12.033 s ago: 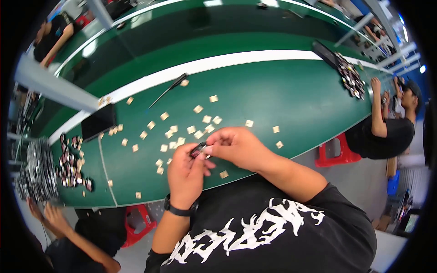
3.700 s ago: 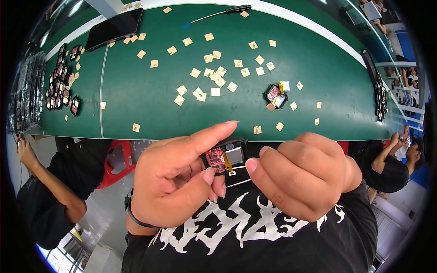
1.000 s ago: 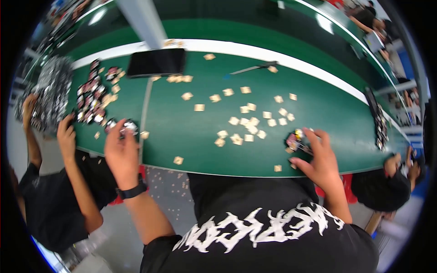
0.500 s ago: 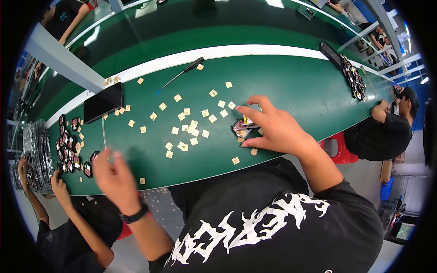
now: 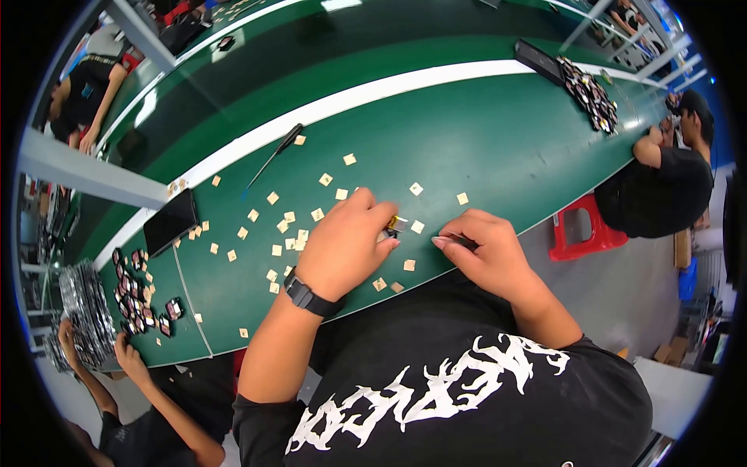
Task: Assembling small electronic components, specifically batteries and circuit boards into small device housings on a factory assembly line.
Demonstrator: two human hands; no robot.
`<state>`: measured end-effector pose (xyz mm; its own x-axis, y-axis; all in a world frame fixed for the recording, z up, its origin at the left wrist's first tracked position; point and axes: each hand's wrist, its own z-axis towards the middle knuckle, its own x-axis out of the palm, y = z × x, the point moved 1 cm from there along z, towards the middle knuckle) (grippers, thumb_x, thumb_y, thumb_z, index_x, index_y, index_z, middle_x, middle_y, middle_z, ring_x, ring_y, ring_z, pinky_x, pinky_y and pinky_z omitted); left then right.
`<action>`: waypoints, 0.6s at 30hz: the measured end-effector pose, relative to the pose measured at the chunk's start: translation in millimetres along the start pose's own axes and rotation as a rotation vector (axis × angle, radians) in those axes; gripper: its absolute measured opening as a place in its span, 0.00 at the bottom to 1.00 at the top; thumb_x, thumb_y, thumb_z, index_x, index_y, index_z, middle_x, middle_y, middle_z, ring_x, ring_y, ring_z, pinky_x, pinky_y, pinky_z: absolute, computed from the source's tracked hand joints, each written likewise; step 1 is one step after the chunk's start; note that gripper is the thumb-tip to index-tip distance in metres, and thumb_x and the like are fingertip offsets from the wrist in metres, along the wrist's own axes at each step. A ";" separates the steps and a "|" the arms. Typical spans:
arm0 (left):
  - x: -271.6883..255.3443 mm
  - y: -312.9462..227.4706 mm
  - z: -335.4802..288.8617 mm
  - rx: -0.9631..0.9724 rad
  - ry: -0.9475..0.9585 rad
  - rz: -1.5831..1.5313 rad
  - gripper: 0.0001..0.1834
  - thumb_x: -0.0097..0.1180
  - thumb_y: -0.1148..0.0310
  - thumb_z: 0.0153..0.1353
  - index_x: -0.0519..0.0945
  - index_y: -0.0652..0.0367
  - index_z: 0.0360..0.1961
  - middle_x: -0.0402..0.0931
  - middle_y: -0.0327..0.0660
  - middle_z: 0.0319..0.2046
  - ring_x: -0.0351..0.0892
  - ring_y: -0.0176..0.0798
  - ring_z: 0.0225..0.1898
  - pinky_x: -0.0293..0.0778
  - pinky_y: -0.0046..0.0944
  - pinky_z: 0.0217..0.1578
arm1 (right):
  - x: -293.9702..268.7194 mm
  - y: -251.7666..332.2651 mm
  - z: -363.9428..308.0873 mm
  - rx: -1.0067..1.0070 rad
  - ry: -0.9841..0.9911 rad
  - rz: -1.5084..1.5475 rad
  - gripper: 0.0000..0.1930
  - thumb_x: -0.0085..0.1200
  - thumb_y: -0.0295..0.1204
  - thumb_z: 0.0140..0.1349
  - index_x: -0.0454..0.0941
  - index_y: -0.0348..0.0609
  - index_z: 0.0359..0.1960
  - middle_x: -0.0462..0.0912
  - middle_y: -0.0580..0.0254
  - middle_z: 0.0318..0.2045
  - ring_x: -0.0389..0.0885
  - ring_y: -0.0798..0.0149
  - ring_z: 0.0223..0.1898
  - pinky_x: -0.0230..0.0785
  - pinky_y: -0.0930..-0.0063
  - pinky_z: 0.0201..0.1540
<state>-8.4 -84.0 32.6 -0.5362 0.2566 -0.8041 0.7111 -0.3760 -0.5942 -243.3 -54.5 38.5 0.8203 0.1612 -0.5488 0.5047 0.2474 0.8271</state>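
Note:
My left hand (image 5: 346, 243), with a black watch on its wrist, rests on the green table (image 5: 498, 140) with its fingertips closed on a small dark part with a yellow bit (image 5: 393, 225). My right hand (image 5: 484, 251) lies near the table's front edge, its fingers pinched on a thin dark piece (image 5: 459, 241). Several small tan square chips (image 5: 289, 233) lie scattered around and beyond both hands.
A black phone (image 5: 170, 222) lies at the left and a thin dark tool (image 5: 272, 158) further back. Piles of small dark parts sit at the left (image 5: 140, 292) and far right (image 5: 590, 86). Other people sit at the lower left (image 5: 136, 389) and right (image 5: 661, 187); a red stool (image 5: 580, 233) stands nearby.
My left hand has come back from the left side of the table to the small part in the middle. My right hand has moved off that part toward the front edge.

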 end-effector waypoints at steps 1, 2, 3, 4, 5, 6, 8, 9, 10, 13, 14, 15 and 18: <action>-2.4 -3.3 0.1 -0.029 0.018 -0.009 0.17 0.69 0.68 0.57 0.81 0.58 0.46 0.75 0.44 0.37 0.78 0.49 0.39 0.76 0.46 0.40 | -2.7 -2.1 -2.7 0.010 -0.016 0.007 0.05 0.66 0.24 0.60 0.85 0.35 0.34 0.80 0.60 0.27 0.75 0.70 0.25 0.67 0.74 0.28; -1.6 -1.4 0.8 -0.024 0.027 0.000 0.17 0.69 0.68 0.57 0.81 0.58 0.46 0.75 0.44 0.37 0.78 0.49 0.39 0.76 0.46 0.40 | -5.2 -3.7 -3.3 0.002 0.001 -0.008 0.06 0.67 0.25 0.60 0.85 0.36 0.34 0.81 0.58 0.28 0.78 0.66 0.26 0.69 0.72 0.29; 0.6 3.5 0.9 -0.044 -0.003 -0.073 0.16 0.68 0.69 0.57 0.81 0.59 0.46 0.76 0.45 0.37 0.78 0.50 0.38 0.76 0.45 0.39 | -7.1 -4.6 -4.0 -0.007 0.021 -0.023 0.06 0.67 0.27 0.60 0.85 0.36 0.35 0.82 0.57 0.29 0.81 0.62 0.27 0.72 0.71 0.30; 1.3 7.2 0.1 -0.067 -0.036 -0.147 0.15 0.68 0.71 0.57 0.80 0.60 0.45 0.77 0.45 0.36 0.79 0.50 0.37 0.76 0.45 0.39 | -8.7 -4.0 -5.0 -0.006 0.016 -0.014 0.06 0.67 0.27 0.60 0.85 0.36 0.35 0.82 0.57 0.29 0.81 0.62 0.27 0.72 0.71 0.30; 0.0 8.3 -0.7 -0.024 -0.076 -0.148 0.12 0.65 0.73 0.61 0.78 0.63 0.44 0.80 0.44 0.37 0.80 0.43 0.35 0.77 0.39 0.35 | -10.6 -3.0 -5.2 0.004 0.035 -0.001 0.07 0.67 0.27 0.60 0.84 0.36 0.35 0.82 0.56 0.30 0.81 0.61 0.27 0.72 0.70 0.30; -1.0 7.8 -3.3 -0.026 -0.073 -0.141 0.12 0.65 0.73 0.61 0.78 0.63 0.44 0.80 0.44 0.37 0.80 0.43 0.35 0.77 0.39 0.35 | -11.9 -1.9 -5.1 0.012 0.057 0.013 0.08 0.68 0.28 0.60 0.84 0.37 0.35 0.82 0.56 0.30 0.81 0.61 0.27 0.73 0.70 0.31; 0.3 9.0 -14.0 -0.417 -0.121 -0.877 0.12 0.63 0.73 0.66 0.77 0.64 0.47 0.82 0.43 0.38 0.81 0.35 0.34 0.76 0.33 0.31 | -12.1 0.8 -4.0 -0.024 0.070 0.060 0.08 0.67 0.28 0.61 0.84 0.37 0.37 0.82 0.56 0.30 0.81 0.60 0.27 0.73 0.69 0.31; 1.7 6.6 -19.9 -0.422 -0.123 -0.871 0.12 0.63 0.73 0.66 0.77 0.64 0.47 0.82 0.43 0.38 0.81 0.35 0.34 0.76 0.33 0.31 | -11.7 3.0 -3.4 -0.058 0.083 0.100 0.09 0.67 0.29 0.62 0.84 0.37 0.38 0.82 0.56 0.29 0.81 0.59 0.28 0.73 0.69 0.31; 4.3 3.6 -26.3 -0.428 -0.184 -1.085 0.13 0.60 0.74 0.67 0.75 0.64 0.50 0.81 0.47 0.42 0.82 0.38 0.39 0.79 0.33 0.36 | -11.9 6.8 -1.7 -0.060 0.085 0.106 0.09 0.67 0.29 0.62 0.84 0.37 0.38 0.82 0.56 0.29 0.81 0.59 0.28 0.73 0.69 0.31; 11.2 -3.1 -44.6 -0.423 -0.295 -1.567 0.18 0.53 0.80 0.70 0.68 0.65 0.60 0.78 0.53 0.55 0.84 0.46 0.54 0.83 0.37 0.53 | -5.5 17.5 6.3 -0.127 0.211 0.126 0.08 0.64 0.29 0.65 0.82 0.37 0.40 0.81 0.55 0.29 0.81 0.55 0.28 0.73 0.65 0.32; 14.5 -5.7 -47.8 -0.427 -0.306 -1.566 0.18 0.53 0.80 0.70 0.68 0.65 0.60 0.78 0.53 0.55 0.84 0.46 0.54 0.83 0.37 0.53 | 0.6 18.0 8.1 -0.145 0.225 0.131 0.07 0.61 0.29 0.67 0.82 0.37 0.39 0.81 0.53 0.29 0.81 0.52 0.28 0.73 0.62 0.32; 18.9 -9.8 -49.4 -0.430 -0.353 -1.553 0.18 0.52 0.81 0.70 0.68 0.65 0.59 0.78 0.52 0.54 0.84 0.46 0.54 0.83 0.38 0.54 | 6.8 18.7 9.6 -0.163 0.238 0.136 0.07 0.59 0.30 0.68 0.81 0.37 0.38 0.81 0.51 0.29 0.81 0.48 0.29 0.73 0.59 0.33; 30.7 -12.1 -51.4 -0.442 -0.444 -1.510 0.17 0.50 0.83 0.69 0.69 0.65 0.58 0.79 0.50 0.54 0.83 0.44 0.55 0.81 0.40 0.57 | 24.9 23.5 12.9 -0.128 0.189 0.021 0.09 0.56 0.30 0.69 0.79 0.37 0.34 0.80 0.47 0.27 0.80 0.42 0.29 0.71 0.52 0.32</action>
<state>-10.0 -25.8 14.1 -0.8514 -0.1571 0.5004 -0.5245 0.2535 -0.8128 -207.6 -57.0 45.8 0.7589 0.3407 -0.5549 0.4403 0.3594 0.8228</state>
